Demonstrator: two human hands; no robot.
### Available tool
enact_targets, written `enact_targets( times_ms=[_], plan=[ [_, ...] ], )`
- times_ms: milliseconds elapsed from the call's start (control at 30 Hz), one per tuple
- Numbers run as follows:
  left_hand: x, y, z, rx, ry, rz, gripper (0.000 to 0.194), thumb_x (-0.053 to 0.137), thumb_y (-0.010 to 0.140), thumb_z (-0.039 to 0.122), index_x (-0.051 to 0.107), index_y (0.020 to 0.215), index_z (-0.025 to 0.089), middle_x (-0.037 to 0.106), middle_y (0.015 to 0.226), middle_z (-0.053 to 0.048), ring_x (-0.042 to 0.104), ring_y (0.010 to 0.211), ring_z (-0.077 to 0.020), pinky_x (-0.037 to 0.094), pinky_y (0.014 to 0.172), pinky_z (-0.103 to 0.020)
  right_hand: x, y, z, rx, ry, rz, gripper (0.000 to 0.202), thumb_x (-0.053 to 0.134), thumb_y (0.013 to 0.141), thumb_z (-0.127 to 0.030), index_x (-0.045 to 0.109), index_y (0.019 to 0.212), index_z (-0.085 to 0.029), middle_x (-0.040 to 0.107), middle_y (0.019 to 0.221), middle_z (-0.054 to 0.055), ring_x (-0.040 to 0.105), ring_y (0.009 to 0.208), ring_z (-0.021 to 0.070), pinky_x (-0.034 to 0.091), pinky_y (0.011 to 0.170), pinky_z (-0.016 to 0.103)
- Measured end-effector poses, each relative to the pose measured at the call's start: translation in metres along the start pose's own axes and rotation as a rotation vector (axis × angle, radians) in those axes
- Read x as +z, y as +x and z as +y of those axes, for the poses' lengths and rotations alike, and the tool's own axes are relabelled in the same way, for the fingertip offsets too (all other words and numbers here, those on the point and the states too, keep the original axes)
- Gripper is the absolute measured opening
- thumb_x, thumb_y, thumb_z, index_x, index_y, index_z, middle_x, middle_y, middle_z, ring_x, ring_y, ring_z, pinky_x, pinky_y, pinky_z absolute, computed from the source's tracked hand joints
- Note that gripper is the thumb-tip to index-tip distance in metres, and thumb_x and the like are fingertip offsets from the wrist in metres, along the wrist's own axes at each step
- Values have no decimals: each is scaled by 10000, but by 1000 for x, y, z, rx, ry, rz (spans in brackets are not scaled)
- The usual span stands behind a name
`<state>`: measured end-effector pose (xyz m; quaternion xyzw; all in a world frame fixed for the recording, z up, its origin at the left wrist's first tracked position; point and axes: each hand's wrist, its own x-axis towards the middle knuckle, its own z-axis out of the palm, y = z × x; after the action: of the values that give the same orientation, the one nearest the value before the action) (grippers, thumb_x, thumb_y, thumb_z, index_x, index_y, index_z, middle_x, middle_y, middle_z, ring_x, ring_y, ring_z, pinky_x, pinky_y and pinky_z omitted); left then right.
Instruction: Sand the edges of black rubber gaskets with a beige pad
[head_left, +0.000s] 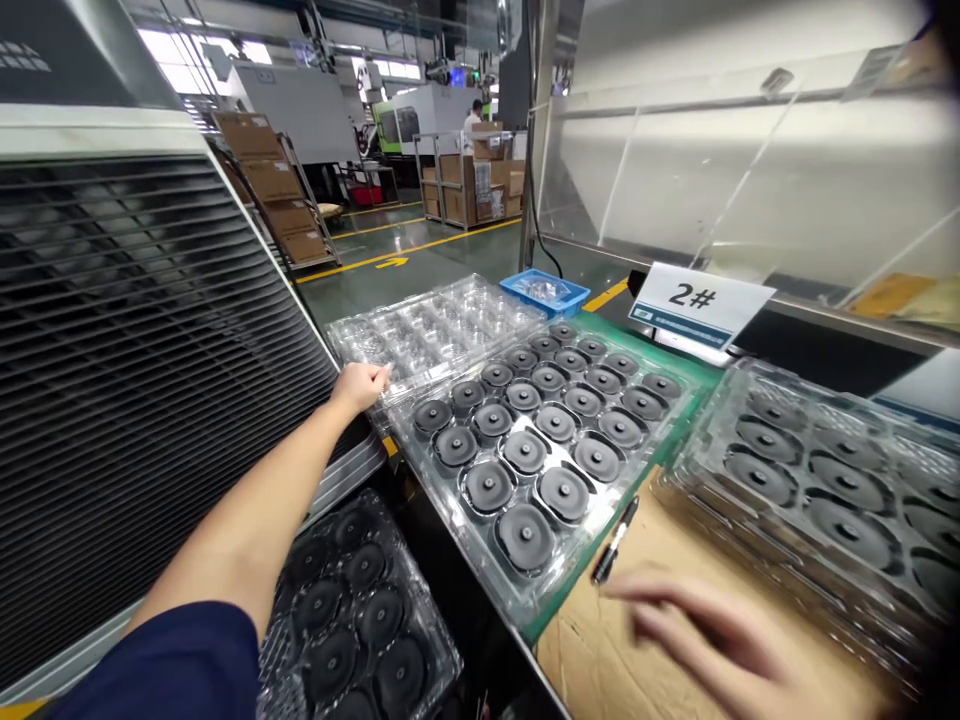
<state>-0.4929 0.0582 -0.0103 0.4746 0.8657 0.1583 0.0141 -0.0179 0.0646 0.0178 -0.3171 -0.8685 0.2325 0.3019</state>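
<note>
My left hand (361, 386) is closed on the near left corner of a clear plastic tray (442, 330) with moulded pockets, tilted beyond the table edge. Beside it on the table lies another clear tray (457, 505), filled with rows of round black discs (526, 452), each with a small centre hub. My right hand (705, 630), blurred, hovers over brown cardboard (585, 640) with its fingers stretched out and nothing visible in them. Close to its fingertips lies a black pen (616, 540).
Stacked trays of discs (810, 470) stand at the right. Another filled tray (360, 610) sits low at the left, beside a slatted machine panel (150, 360). A blue bin (545, 290) and a "2#" sign (697, 305) are at the back. A person (472, 118) is far off.
</note>
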Motion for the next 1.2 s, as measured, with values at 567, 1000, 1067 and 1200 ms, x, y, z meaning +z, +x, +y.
enact_targets(
  times_ms=[567,1000,1067,1200],
  plan=[
    [-5,-3,3,19,-36,-23,286,497,842,338,552,1071,176,580,1104,-67,579,925,-197,500,780,-394,234,186,-136,-327,-523,-407,309,526,874,-311,520,1137,-150,518,1189,84,521,1058,225,432,884,455],
    [-96,29,34,-12,-198,302,302,488,838,394,595,939,131,634,909,-31,605,800,-176,496,726,-367,249,184,-125,-378,-624,-429,296,519,879,-309,523,1128,-148,538,1152,79,542,1019,211,452,858,434],
    [-124,36,47,-21,-222,422,391,372,881,415,625,817,124,647,747,-17,605,706,-154,473,703,-333,248,187,-124,-380,-605,-451,299,520,878,-310,523,1129,-148,536,1156,79,540,1023,213,449,862,436],
    [-162,23,81,23,-270,613,572,191,904,404,649,787,81,625,654,-30,573,632,-131,393,592,-257,235,191,-135,-368,-544,-505,301,529,871,-309,529,1128,-151,521,1192,81,504,1089,233,402,915,478]
  ],
)
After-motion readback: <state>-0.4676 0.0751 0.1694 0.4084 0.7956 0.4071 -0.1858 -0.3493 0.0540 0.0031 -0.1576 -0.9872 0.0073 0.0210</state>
